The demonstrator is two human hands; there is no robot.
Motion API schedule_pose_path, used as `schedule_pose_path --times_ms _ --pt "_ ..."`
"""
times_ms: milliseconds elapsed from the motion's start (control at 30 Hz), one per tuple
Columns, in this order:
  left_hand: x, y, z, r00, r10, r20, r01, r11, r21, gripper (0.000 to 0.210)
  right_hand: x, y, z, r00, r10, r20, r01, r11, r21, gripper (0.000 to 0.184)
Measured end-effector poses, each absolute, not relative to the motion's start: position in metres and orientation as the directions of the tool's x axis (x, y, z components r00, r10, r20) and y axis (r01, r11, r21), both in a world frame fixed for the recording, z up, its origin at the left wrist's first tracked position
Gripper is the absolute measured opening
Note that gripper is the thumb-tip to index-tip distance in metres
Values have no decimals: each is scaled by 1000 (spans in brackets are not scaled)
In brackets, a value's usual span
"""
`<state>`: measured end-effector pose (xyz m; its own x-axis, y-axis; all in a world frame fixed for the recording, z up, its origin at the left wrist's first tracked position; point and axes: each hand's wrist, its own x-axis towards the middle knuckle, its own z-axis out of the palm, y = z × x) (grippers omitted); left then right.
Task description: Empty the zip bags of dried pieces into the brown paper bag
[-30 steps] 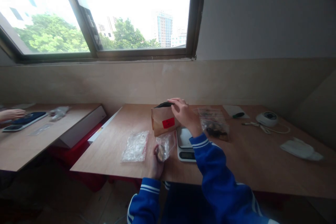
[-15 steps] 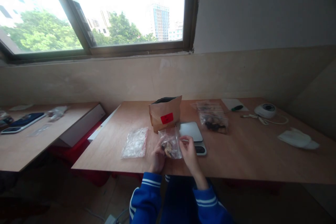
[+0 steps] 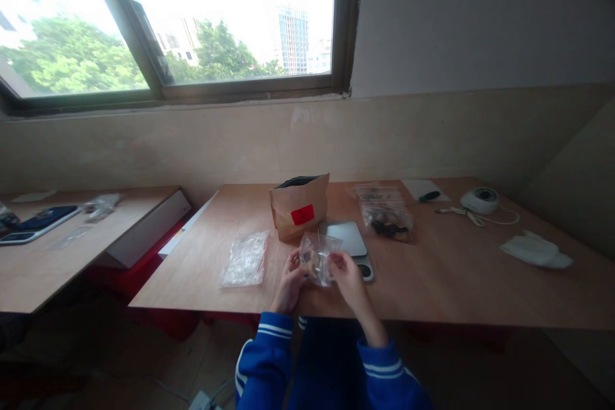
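Observation:
Between my hands is a clear plastic bag (image 3: 321, 261) with small brownish pieces inside, their kind too small to tell. My left hand (image 3: 290, 282) grips its left side, by the pieces. On the right side, my right hand (image 3: 346, 271) pinches the bag, fingers closed. Just behind stands a brown paper pouch (image 3: 283, 213) with a red label, its top open. A kitchen scale (image 3: 350, 238) with a silver plate lies behind my right hand, partly covered by it. To the left lies a stack of flat clear bags (image 3: 246, 259).
Filled clear bags (image 3: 390, 221) with dark and brown pieces lie right of the scale. Farther right are a green-handled tool (image 3: 429, 196) on white paper, a white dome camera (image 3: 480, 200) with cables, and a white cloth-like item (image 3: 537, 250). Another table (image 3: 33, 272) stands left.
My right hand has shifted slightly down on the bag's right side. The bag has turned and its top now leans over toward the scale. The whole view has drifted slightly.

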<state>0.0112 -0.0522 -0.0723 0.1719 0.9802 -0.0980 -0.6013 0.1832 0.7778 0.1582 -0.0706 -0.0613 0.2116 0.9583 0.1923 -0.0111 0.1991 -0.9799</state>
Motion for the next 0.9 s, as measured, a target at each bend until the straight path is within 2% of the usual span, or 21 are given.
schedule_pose_path --times_ms 167,333,433,533,667,900 --pt "12 -54 -66 213 976 -47 -591 167 789 46 163 -76 -55 192 951 242 107 224 -969 29" --pt "14 -54 -65 219 975 -44 -611 172 773 51 157 -76 -53 294 898 328 50 328 -943 29" --pt "14 -53 -65 189 981 -51 -635 162 755 52 152 -76 -56 230 904 361 75 353 -932 31" --pt "12 -52 -65 155 984 -86 -645 167 745 53 147 -76 -66 131 942 308 110 295 -949 43" --pt "10 -51 -67 100 982 -158 -640 185 746 40 141 -76 -82 136 966 218 113 204 -972 68" --pt "14 -50 -73 157 987 -40 -614 129 779 21 144 -82 -79 6 955 295 163 290 -943 61"
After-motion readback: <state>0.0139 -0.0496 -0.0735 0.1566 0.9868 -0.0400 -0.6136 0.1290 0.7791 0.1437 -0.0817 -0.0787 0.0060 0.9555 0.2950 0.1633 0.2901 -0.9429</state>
